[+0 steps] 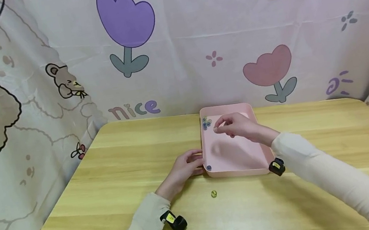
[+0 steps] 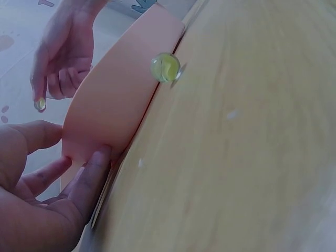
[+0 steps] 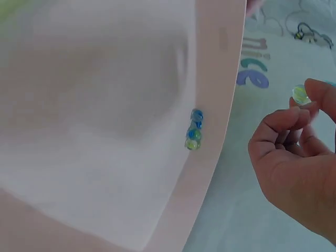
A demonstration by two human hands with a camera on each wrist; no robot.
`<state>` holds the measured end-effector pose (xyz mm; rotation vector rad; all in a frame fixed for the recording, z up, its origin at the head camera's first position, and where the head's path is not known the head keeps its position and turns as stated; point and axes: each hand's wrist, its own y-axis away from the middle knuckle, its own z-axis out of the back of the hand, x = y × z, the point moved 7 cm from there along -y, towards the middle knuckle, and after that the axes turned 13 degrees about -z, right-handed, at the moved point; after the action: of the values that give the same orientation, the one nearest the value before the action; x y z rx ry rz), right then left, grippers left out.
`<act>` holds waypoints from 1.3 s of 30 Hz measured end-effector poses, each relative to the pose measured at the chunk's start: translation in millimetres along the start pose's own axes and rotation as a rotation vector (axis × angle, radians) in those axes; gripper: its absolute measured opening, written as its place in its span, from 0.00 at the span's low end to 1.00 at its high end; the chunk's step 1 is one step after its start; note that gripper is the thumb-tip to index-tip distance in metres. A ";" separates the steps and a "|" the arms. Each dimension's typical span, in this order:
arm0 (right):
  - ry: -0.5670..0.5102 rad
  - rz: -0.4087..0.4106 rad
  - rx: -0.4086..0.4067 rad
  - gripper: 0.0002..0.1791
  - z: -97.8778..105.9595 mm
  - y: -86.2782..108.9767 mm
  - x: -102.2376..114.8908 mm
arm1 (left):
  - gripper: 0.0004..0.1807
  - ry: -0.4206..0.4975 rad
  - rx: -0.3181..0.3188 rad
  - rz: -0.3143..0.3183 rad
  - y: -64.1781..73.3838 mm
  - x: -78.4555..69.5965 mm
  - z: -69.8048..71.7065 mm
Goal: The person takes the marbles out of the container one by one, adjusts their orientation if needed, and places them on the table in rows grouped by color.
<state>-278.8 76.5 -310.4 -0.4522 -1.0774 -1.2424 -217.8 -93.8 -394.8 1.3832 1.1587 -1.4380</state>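
Note:
Above the pink tray (image 1: 244,159), my right hand (image 1: 239,125) pinches a clear yellow-green marble (image 3: 300,94) between thumb and finger. My left hand (image 1: 183,170) rests at the tray's left side near the front corner; in the left wrist view its fingertips touch the outer wall. Several blue and yellow-green marbles (image 1: 205,124) cluster against the inner left wall toward the back. A single blue marble (image 1: 209,167) lies in the front left corner inside. In front of the tray, a yellow marble (image 1: 214,193) sits on the table.
The wooden table (image 1: 116,187) carries the tray near its back edge. Behind it hangs a printed cloth (image 1: 185,20) with flowers and lettering, which also covers the sides. A black wrist camera (image 1: 175,222) sits on the left sleeve, another (image 1: 277,167) on the right.

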 end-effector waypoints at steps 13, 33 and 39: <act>-0.010 -0.011 0.022 0.08 -11.1 29.3 0.7 | 0.21 0.001 0.003 -0.011 -1.5 -3.3 -1.3; -0.103 -0.095 0.071 0.10 -36.7 75.5 -25.4 | 0.22 0.019 0.006 -0.013 -0.1 1.4 -1.6; -0.123 -0.109 0.070 0.09 -40.0 84.0 -28.9 | 0.22 0.010 0.004 -0.018 0.0 -0.3 -1.2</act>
<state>-184.4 87.2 -331.8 -0.4253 -1.2601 -1.2811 -217.5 -92.6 -394.4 1.3875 1.1783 -1.4476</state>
